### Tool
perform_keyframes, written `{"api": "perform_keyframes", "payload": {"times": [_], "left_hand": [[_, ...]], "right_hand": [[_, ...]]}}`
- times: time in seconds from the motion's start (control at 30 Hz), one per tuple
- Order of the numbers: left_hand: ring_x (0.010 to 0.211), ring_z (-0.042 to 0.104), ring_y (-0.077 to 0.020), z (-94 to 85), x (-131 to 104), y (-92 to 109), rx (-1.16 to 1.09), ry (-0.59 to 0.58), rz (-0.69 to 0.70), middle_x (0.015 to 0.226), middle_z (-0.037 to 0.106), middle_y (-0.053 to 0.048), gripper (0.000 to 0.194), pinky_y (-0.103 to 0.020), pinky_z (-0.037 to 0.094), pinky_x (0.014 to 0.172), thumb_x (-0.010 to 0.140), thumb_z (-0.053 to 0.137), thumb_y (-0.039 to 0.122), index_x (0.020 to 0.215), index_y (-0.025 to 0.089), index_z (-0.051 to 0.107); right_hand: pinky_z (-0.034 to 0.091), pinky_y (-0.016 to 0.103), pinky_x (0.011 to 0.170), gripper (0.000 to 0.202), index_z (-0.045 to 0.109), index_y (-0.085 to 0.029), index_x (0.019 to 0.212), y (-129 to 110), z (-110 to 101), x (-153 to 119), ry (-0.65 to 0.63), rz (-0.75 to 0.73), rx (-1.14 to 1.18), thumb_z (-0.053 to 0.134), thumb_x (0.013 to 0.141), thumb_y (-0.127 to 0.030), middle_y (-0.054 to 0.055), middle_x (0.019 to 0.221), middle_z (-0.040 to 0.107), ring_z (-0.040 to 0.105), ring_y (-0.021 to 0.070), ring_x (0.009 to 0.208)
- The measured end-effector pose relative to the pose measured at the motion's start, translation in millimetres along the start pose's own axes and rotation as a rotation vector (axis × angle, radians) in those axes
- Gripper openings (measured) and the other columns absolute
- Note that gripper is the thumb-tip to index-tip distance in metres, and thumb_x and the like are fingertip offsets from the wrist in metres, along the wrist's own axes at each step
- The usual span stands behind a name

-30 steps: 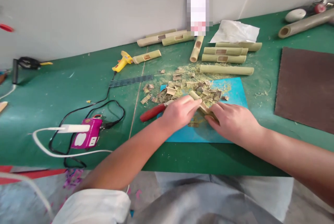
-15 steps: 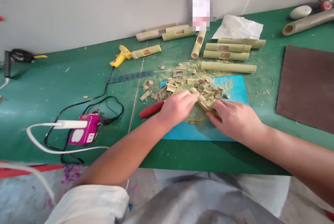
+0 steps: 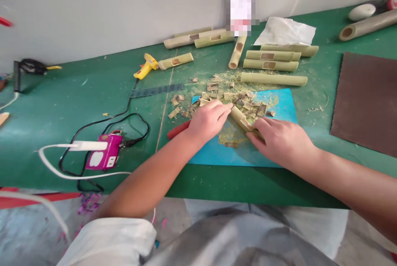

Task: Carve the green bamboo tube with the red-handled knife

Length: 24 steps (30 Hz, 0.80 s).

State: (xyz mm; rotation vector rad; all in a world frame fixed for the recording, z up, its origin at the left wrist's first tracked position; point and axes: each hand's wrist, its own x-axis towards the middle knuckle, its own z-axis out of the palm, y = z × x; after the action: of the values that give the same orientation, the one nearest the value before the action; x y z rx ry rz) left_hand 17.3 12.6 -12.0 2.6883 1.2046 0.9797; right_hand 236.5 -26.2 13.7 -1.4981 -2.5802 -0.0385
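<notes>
A notched bamboo tube [image 3: 241, 116] slants over the blue sheet [image 3: 204, 157], its lower right end in my right hand [image 3: 277, 138], whose fingers wrap round it. At the tube's upper left end is my left hand [image 3: 209, 120], fingers pressed together; whether it grips anything is hidden. The red handle [image 3: 179, 129] of a tool shows just left of my left hand, partly covered by it. Bamboo chips [image 3: 246, 103] and shavings lie behind the tube and around my left hand.
More bamboo tubes [image 3: 274, 78] lie at the back, some under white paper [image 3: 283, 31]. A yellow glue gun [image 3: 147, 67], dark strip [image 3: 158, 91] and pink power adapter [image 3: 104, 152] with cables are on the left. A brown board [image 3: 366, 103] lies right.
My left hand has shifted slightly left, away from the tube's upper end, which now shows more. My right hand keeps its hold. The whole view has shifted a little.
</notes>
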Motion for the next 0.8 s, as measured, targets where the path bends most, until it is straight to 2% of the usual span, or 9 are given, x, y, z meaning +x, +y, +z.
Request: {"api": "perform_keyframes", "payload": {"times": [0.03, 0.13, 0.27, 0.4, 0.5, 0.63, 0.73, 0.8], "left_hand": [[0.074, 0.066, -0.0139, 0.1, -0.2, -0.1, 0.015, 0.007, -0.012, 0.081, 0.069, -0.006, 0.031, -0.025, 0.056, 0.071, 0.105, 0.046, 0.029, 0.106, 0.014, 0.073], [0.081, 0.069, -0.0144, 0.0, -0.2, -0.5, -0.070, -0.104, 0.050, 0.089, 0.071, -0.008, 0.032, -0.025, 0.057, 0.075, 0.106, 0.044, 0.028, 0.116, 0.013, 0.070], [0.077, 0.068, -0.0148, 0.5, 1.0, -2.1, -0.018, 0.001, 0.012, 0.085, 0.070, -0.008, 0.029, -0.026, 0.057, 0.072, 0.104, 0.048, 0.025, 0.109, 0.011, 0.073], [0.073, 0.068, -0.0138, 1.1, 0.7, -2.1, -0.047, -0.024, 0.080, 0.083, 0.070, -0.007, 0.027, -0.024, 0.057, 0.070, 0.103, 0.051, 0.024, 0.110, 0.010, 0.073], [0.074, 0.068, -0.0144, 0.9, 0.1, -2.0, 0.003, 0.015, 0.035, 0.083, 0.070, -0.007, 0.028, -0.025, 0.056, 0.069, 0.104, 0.050, 0.025, 0.109, 0.011, 0.073], [0.077, 0.069, -0.0137, 0.4, 0.3, -2.1, -0.072, -0.075, 0.050, 0.087, 0.072, -0.007, 0.029, -0.024, 0.056, 0.072, 0.105, 0.048, 0.027, 0.112, 0.013, 0.072], [0.076, 0.068, -0.0149, -0.2, 1.0, -3.3, -0.046, -0.009, -0.006, 0.086, 0.071, -0.008, 0.028, -0.026, 0.056, 0.072, 0.104, 0.050, 0.026, 0.108, 0.011, 0.073], [0.075, 0.068, -0.0148, -0.5, 0.6, -2.9, -0.038, -0.017, -0.004, 0.085, 0.071, -0.008, 0.029, -0.026, 0.056, 0.070, 0.104, 0.049, 0.027, 0.111, 0.011, 0.072]], "right_hand": [[0.023, 0.030, 0.054, 0.026, 0.063, -0.017, 0.079, 0.3, 0.3, -0.2, -0.001, -0.002, 0.001, 0.050, 0.095, -0.034, 0.006, 0.070, 0.069, 0.057, 0.0167, 0.059], [0.023, 0.030, 0.054, 0.027, 0.063, -0.017, 0.079, 1.5, 1.6, -0.5, -0.010, -0.014, 0.013, 0.049, 0.095, -0.034, 0.006, 0.069, 0.067, 0.056, 0.0164, 0.058], [0.024, 0.030, 0.054, 0.028, 0.063, -0.017, 0.080, 1.9, 2.3, -0.4, 0.009, -0.006, 0.024, 0.047, 0.096, -0.035, 0.006, 0.070, 0.067, 0.056, 0.0162, 0.058], [0.023, 0.030, 0.053, 0.026, 0.064, -0.017, 0.080, 1.2, 1.3, -0.2, 0.000, -0.015, 0.025, 0.049, 0.095, -0.033, 0.006, 0.070, 0.068, 0.057, 0.0168, 0.059], [0.023, 0.030, 0.053, 0.026, 0.064, -0.017, 0.082, 0.9, 1.0, -0.3, -0.003, -0.004, 0.025, 0.050, 0.095, -0.034, 0.006, 0.072, 0.069, 0.057, 0.0167, 0.059], [0.024, 0.030, 0.054, 0.027, 0.064, -0.017, 0.081, 0.0, 1.7, -0.4, -0.007, -0.014, 0.035, 0.049, 0.096, -0.033, 0.006, 0.070, 0.068, 0.057, 0.0166, 0.058], [0.023, 0.030, 0.053, 0.026, 0.064, -0.017, 0.082, -1.0, 2.4, -0.3, 0.005, -0.010, 0.032, 0.048, 0.096, -0.033, 0.005, 0.072, 0.069, 0.057, 0.0166, 0.058], [0.023, 0.030, 0.053, 0.026, 0.063, -0.017, 0.081, -1.4, 2.7, -0.2, 0.000, -0.009, 0.022, 0.049, 0.095, -0.033, 0.005, 0.071, 0.068, 0.057, 0.0169, 0.058]]}}
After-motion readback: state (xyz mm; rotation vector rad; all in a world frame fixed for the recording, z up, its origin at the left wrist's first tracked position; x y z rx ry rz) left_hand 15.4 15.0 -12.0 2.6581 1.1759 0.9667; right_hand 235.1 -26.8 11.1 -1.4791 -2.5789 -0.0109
